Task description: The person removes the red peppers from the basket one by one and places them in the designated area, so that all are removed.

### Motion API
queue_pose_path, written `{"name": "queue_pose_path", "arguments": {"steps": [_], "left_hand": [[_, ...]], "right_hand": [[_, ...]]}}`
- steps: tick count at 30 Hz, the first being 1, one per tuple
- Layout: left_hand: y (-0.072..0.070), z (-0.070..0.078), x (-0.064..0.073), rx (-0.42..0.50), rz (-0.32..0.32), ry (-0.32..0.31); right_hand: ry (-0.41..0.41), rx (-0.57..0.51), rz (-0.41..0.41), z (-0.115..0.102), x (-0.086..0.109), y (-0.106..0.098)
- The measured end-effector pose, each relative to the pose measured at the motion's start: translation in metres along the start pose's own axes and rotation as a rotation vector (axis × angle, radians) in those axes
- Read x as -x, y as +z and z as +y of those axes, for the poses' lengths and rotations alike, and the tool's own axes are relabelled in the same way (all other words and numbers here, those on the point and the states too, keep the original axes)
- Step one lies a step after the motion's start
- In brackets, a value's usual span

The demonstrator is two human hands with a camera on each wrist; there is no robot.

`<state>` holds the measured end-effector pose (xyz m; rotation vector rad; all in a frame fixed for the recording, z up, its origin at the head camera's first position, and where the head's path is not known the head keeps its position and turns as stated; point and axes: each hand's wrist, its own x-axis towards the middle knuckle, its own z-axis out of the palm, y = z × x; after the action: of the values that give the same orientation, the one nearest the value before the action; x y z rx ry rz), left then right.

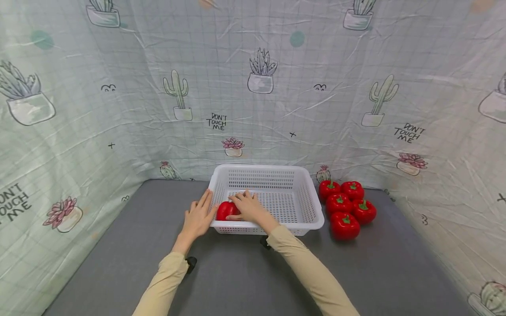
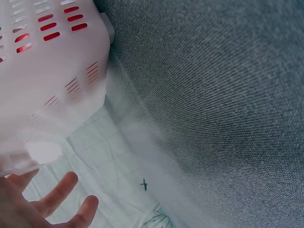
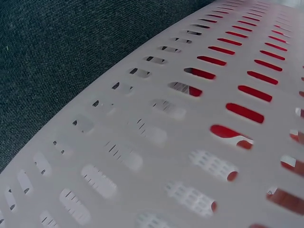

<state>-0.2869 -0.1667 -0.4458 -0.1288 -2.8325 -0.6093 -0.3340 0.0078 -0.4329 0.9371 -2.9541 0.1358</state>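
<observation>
A white perforated plastic basket point(image 1: 269, 224) sits on the grey table, and a glossy red bell pepper point(image 1: 223, 210) lies in its front left corner. My right hand point(image 1: 253, 210) reaches over the front rim and holds this pepper from its right side, fingers over the far side and thumb in front. Along the left rim rests my left hand point(image 1: 197, 217), fingers fairly straight and thumb pointing inward toward the pepper. The left wrist view has those fingers point(image 2: 59, 190) spread beside the basket rim. Through the slots in the right wrist view, red pepper skin point(image 3: 244, 112) shows.
Several red bell peppers point(image 1: 345, 226) with green stems are clustered on the table right of the basket. A pale cloth point(image 1: 276, 127) printed with cacti hangs behind and along both sides of the grey tabletop point(image 1: 221, 281).
</observation>
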Motion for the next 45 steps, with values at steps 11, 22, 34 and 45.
{"name": "queue_pose_path", "arguments": {"steps": [11,22,34,45], "left_hand": [[-0.002,0.0006,0.0017,-0.009,0.009,0.016],[-0.0024,0.001,0.0008,-0.01,-0.01,0.011],[-0.0014,-0.0002,-0.0002,-0.016,-0.016,0.014],[-0.0022,-0.0005,-0.0004,0.0,-0.03,0.012]], "right_hand": [[-0.018,0.024,-0.022,-0.0008,0.0004,0.0008],[-0.042,0.063,0.027,-0.0001,-0.0003,-0.0012],[-0.066,0.11,0.096,0.0012,0.0008,-0.0009],[-0.082,0.122,0.118,0.006,0.0023,-0.0049]]}}
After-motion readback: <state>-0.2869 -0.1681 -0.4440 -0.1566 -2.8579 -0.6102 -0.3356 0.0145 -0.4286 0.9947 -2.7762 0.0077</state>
